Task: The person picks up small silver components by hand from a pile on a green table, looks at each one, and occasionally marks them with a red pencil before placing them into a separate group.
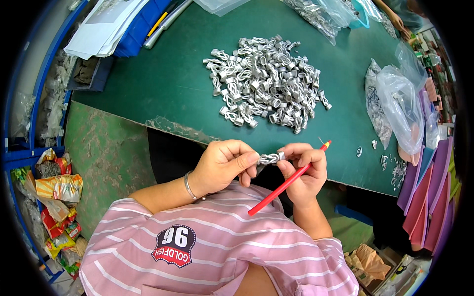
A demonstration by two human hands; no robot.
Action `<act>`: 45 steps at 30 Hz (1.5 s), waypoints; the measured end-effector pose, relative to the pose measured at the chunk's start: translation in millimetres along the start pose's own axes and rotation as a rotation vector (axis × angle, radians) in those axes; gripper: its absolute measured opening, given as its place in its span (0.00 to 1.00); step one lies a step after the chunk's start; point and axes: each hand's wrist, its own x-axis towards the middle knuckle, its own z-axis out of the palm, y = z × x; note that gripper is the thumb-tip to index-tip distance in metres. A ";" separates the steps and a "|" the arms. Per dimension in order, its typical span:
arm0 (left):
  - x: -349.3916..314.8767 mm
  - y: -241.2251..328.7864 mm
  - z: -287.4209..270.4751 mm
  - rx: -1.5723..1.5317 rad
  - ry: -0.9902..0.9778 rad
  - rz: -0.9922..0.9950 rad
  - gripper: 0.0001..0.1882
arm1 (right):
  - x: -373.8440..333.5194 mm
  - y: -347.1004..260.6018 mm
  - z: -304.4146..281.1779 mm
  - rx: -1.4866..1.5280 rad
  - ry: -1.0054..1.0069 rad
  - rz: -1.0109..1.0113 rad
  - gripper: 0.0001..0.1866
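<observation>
1. The left hand (pixel 229 163) is pinching one end of a silver link (pixel 269 159) between thumb and fingers, over the near edge of the tabletop (pixel 173 79).
2. The right hand (pixel 307 170) is pinching the link's other end while also holding a slim red pen (pixel 279 192).
3. At right, a crinkled clear bag (pixel 377 101) is holding grey pieces.
4. Papers (pixel 101 29) are lying against a blue plastic bin (pixel 140 27).
5. Twisted metallic links with ribbed ends are forming a heap (pixel 269 81) beyond the hands.

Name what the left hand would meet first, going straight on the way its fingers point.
Past the silver looped piece it holds, the left hand would probably meet the right hand, though exact depth is unclear.
</observation>
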 end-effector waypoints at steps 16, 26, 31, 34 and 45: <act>0.5 -5.6 -0.8 -0.067 -0.064 0.023 0.05 | -0.3 2.4 -1.5 -0.028 -0.001 -0.012 0.16; -0.9 -5.1 1.6 -0.069 -0.075 -0.045 0.05 | 0.4 7.6 -0.1 0.034 -0.019 0.057 0.15; -0.2 -4.5 2.2 -0.067 -0.081 -0.092 0.05 | 0.5 8.7 1.7 0.043 -0.007 0.069 0.15; 2.0 -7.0 5.3 -0.091 -0.069 -0.083 0.06 | 1.5 6.7 1.0 -0.009 -0.035 0.054 0.14; 4.9 -9.0 5.1 -0.163 -0.060 -0.077 0.18 | 5.4 5.6 5.7 0.095 0.199 0.067 0.30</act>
